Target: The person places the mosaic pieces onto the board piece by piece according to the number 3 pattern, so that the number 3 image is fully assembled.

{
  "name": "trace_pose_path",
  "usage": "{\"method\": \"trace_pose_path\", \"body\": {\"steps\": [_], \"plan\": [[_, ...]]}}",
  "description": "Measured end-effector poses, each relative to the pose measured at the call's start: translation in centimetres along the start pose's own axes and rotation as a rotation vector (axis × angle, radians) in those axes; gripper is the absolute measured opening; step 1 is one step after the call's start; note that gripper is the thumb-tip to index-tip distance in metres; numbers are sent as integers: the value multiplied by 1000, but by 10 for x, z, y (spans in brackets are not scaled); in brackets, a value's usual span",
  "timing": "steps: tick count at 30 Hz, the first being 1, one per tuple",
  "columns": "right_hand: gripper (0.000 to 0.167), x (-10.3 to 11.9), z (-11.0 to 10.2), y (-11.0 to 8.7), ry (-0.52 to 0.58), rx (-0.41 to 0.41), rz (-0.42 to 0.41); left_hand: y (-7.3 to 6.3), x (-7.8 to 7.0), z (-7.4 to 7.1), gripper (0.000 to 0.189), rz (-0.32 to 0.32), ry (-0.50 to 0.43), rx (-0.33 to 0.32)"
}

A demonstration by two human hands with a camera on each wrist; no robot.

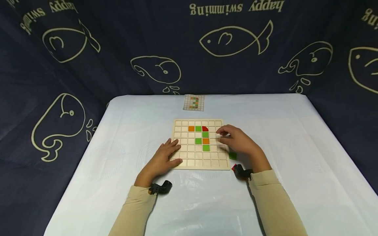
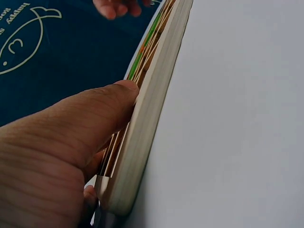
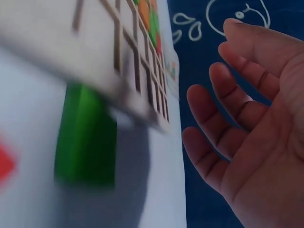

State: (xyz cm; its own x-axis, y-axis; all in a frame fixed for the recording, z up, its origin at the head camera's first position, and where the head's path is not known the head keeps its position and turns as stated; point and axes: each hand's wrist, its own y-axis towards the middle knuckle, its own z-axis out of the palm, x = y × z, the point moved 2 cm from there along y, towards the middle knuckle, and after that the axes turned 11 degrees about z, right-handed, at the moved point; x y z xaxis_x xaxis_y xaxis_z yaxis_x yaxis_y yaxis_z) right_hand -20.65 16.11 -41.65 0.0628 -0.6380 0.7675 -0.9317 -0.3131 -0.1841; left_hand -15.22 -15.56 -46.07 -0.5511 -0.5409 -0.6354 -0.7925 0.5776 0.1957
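A wooden grid board lies flat on the white table, with orange, green and red tiles set in some of its squares. My left hand rests on the board's left side, fingers spread, and its thumb lies along the near edge in the left wrist view. Over the board's right edge hovers my right hand, fingers loosely bent with nothing between them. Below that hand a loose green tile sits beside the board; the right wrist view shows it as a green block, blurred.
A small pattern card with a printed coloured grid lies behind the board. A red piece is partly hidden by the right wrist camera. Dark cloth with fish drawings hangs behind the table.
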Motion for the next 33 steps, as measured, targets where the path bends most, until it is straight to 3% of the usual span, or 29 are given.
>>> {"method": "trace_pose_path", "body": {"steps": [9,15,33], "plan": [[27,-18,-20,-37,-40,-44,49,0,1,2,60,0,6,1],[28,-31,-20,-53,-51,-41,65,0,0,0,61,-3,9,1],[27,-56,1,-60,-8,4,74,0,0,1,60,0,12,5]]}}
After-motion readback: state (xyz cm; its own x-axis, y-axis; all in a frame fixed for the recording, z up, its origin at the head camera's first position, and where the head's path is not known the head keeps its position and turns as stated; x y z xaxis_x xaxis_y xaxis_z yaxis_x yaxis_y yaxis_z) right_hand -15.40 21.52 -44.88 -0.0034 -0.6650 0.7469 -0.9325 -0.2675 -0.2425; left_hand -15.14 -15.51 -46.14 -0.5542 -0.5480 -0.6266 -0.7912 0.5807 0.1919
